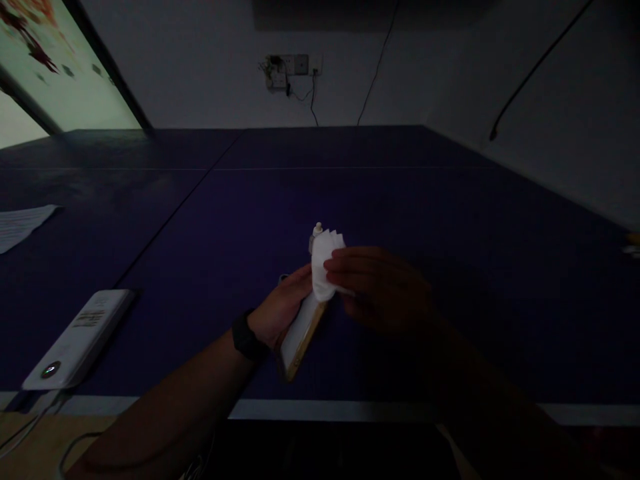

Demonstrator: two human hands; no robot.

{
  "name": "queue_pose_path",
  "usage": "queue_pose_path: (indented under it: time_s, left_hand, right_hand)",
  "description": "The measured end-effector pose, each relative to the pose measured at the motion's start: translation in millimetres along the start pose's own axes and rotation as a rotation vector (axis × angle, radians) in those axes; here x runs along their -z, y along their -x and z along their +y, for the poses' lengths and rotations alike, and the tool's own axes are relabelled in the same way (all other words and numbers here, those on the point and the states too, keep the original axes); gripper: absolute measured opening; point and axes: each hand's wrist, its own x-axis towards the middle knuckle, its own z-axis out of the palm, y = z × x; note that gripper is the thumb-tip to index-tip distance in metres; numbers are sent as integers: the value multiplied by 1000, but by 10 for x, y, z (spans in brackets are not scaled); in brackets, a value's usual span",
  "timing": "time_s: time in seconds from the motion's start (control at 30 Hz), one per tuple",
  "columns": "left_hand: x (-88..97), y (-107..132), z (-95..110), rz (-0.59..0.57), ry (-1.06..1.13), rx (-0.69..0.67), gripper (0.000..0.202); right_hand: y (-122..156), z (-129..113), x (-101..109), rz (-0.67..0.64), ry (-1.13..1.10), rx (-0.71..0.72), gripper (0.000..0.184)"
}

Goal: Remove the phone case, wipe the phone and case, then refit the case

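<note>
My left hand [280,308] grips a flat phone-like slab [301,333] with a pale face and a tan edge, tilted up from the dark blue table [450,220]. My right hand [383,285] pinches a crumpled white tissue [324,261] against the slab's upper end. A small white bottle top [317,231] pokes up just behind the tissue. A dark watch band sits on my left wrist [245,337]. The room is dim and my right forearm is almost lost in shadow.
A white power bank [80,339] with a lit ring lies near the table's front left edge, a cable trailing off it. A sheet of paper [23,223] lies at far left. A wall socket [287,70] with wires is on the back wall.
</note>
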Motion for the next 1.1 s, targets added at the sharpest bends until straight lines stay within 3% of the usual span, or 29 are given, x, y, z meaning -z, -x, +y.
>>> queue_pose_path:
  time_s: [0.07,0.17,0.23,0.37,0.5,0.63,0.8,0.97,1.03,1.1]
  left_hand:
    - [4,23,12,21,-128,-103,36]
    - [57,54,17,96,-496,-342,35]
    - [89,83,22,197,-788,-511,32]
    - [80,147,39,393,-1222,-702,28]
    - [72,178,16,442,-1391,-738,29]
    - [89,196,-16,394,-1477,-803,32]
    - [71,211,-9,386,-1486,-819,26]
    - [133,210,-67,265,-1406,-846,20]
    - [131,191,-107,293,-1244,-856,18]
    - [98,153,-123,384,-970,-830,25]
  right_hand:
    - [10,82,22,79,4,-177,16]
    - [28,128,49,227,52,-522,13]
    - [31,108,44,270,95,-630,12]
    - [1,-13,-57,133,175,-459,14]
    - [-44,-171,-200,78,204,-275,24]
    - [-63,-190,-208,46,143,-189,25]
    - [-43,-92,-154,113,251,-273,14]
    - [-67,-225,-188,37,52,-167,24]
    - [-72,-239,-164,93,-30,-259,23]
    - [-66,-189,-132,259,-83,-517,17]
